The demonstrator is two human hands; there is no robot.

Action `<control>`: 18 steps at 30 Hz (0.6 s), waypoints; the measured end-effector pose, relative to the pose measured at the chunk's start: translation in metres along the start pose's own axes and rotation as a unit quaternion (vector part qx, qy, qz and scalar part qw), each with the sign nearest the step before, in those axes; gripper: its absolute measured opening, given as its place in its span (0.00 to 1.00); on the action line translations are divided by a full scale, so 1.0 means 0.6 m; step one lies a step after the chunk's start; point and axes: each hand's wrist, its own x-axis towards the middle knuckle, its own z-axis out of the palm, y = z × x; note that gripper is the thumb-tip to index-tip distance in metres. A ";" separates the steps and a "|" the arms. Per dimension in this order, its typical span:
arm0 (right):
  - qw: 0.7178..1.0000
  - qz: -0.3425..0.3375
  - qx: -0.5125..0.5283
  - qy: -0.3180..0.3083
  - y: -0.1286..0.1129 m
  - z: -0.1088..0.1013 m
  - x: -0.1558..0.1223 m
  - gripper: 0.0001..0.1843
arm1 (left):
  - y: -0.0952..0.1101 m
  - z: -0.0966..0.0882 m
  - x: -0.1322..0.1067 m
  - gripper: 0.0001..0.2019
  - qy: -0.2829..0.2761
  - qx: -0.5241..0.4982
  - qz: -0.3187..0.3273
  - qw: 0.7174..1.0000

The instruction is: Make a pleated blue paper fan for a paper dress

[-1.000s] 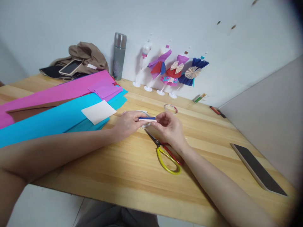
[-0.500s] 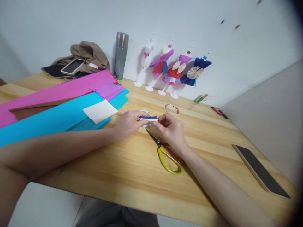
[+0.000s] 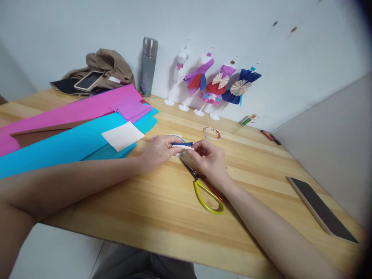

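Observation:
My left hand [image 3: 158,151] and my right hand [image 3: 209,159] meet above the middle of the wooden table [image 3: 162,217]. Both pinch a small folded strip of blue and pale paper [image 3: 182,145], one hand at each end. A roll of clear tape [image 3: 178,139] lies just behind the strip, partly hidden by my fingers. Scissors with yellow and red handles [image 3: 205,188] rest on the table under my right wrist, blades pointing toward the strip.
Long sheets of cyan [image 3: 66,145] and pink paper [image 3: 72,110] with a white square [image 3: 122,135] lie at left. Several paper-dressed doll stands [image 3: 215,83], a flask [image 3: 148,66], a second tape roll [image 3: 211,133], a phone [image 3: 321,209] at right, cloth and another phone [image 3: 88,80] at the back.
The view has shifted slightly. My hands and the folded strip stay in almost the same place, fingers still pinched on it.

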 end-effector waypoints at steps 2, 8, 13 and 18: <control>1.000 -0.003 0.000 -0.003 0.007 0.002 -0.001 0.10 | -0.001 0.001 0.000 0.12 0.002 -0.003 -0.003 1.000; 1.000 0.002 -0.001 -0.010 0.005 0.003 0.001 0.10 | -0.003 0.001 0.001 0.12 0.002 -0.012 0.007 1.000; 0.999 -0.004 0.013 -0.035 -0.002 0.002 0.003 0.10 | -0.001 -0.001 0.001 0.14 0.009 0.002 0.002 1.000; 0.998 -0.011 0.033 -0.044 -0.004 0.000 0.002 0.11 | 0.000 0.001 0.002 0.12 0.006 -0.010 0.010 1.000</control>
